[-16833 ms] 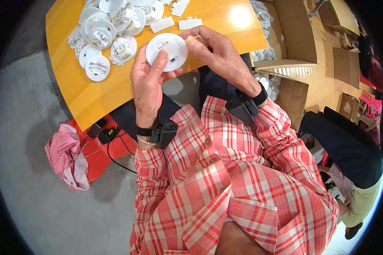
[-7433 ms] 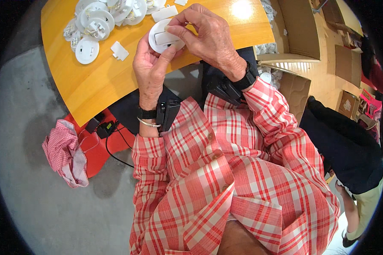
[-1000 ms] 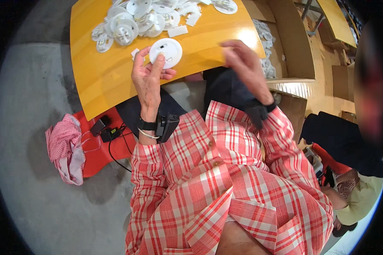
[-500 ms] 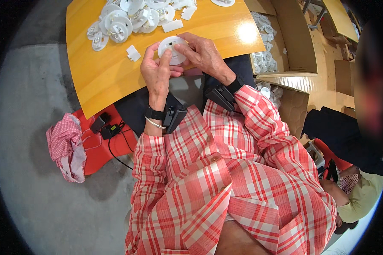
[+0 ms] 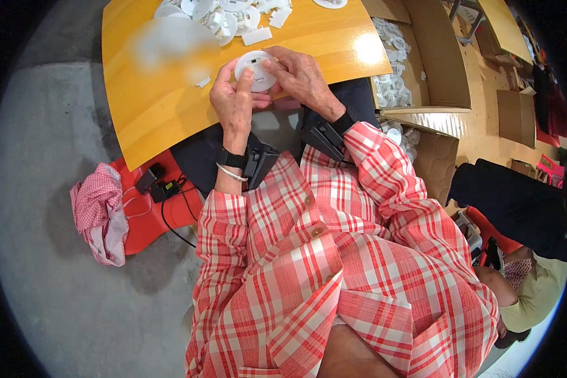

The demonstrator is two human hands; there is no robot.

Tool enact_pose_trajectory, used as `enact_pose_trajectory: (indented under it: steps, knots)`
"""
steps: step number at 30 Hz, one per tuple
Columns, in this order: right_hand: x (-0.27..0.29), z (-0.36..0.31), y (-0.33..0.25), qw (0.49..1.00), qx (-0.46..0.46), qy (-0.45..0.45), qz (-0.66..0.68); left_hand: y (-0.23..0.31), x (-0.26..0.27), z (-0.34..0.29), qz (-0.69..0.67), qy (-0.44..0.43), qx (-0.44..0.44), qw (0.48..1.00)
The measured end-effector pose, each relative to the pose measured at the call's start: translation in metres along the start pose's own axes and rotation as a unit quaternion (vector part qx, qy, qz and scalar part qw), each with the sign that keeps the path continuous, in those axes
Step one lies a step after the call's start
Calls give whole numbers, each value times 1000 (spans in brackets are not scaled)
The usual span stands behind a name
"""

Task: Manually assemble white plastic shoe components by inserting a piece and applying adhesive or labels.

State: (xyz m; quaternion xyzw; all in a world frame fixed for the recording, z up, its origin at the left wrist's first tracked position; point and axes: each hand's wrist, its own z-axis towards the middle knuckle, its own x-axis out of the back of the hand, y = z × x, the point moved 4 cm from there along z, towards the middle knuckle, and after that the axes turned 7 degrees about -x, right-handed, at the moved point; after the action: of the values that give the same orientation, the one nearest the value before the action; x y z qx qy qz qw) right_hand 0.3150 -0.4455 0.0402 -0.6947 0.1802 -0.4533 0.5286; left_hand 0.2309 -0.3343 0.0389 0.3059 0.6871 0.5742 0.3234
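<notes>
A round white plastic disc [image 5: 262, 77] with a small dark slot is held between my two hands, above the near edge of the yellow table [image 5: 164, 120]. My left hand [image 5: 233, 104] grips its left side, thumb on the face and fingers beneath. Closed on the right side is my right hand [image 5: 303, 79], its thumb over the upper right of the disc. Beyond them lies a heap of similar white plastic parts [image 5: 233, 24]. A white rectangular piece [image 5: 257, 36] sits in front of that heap. A blurred patch hides the heap's left part.
Right of the table stands a cardboard box [image 5: 444, 69] with several white parts inside. Below it is another open box [image 5: 431, 154]. At the left, a red seat [image 5: 142, 233] carries a pink checked cloth [image 5: 101, 214] and black adapters with cables. A person sits at the lower right.
The disc stays in both hands, with only a slight shift of hands and view. A blurred patch now covers the left of the heap and most of the small white piece near it.
</notes>
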Motion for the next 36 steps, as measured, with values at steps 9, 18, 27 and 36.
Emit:
enact_pose_trajectory:
  steps: [9, 18, 27, 36]
  knots:
    - [2, 1, 0, 997, -11, -45, 57, -3, 1, 4, -21, -11, 23, 999]
    - [-1, -1, -3, 997, 1, -21, 71, 3, 0, 2, 28, 4, -10, 1000]
    - [10, -11, 10, 972, -103, -46, 205, 16, 10, 14, 96, -64, 10, 993]
    - [113, -75, 50, 877, -201, 121, 419, 61, 77, 69, 482, 113, -293, 818]
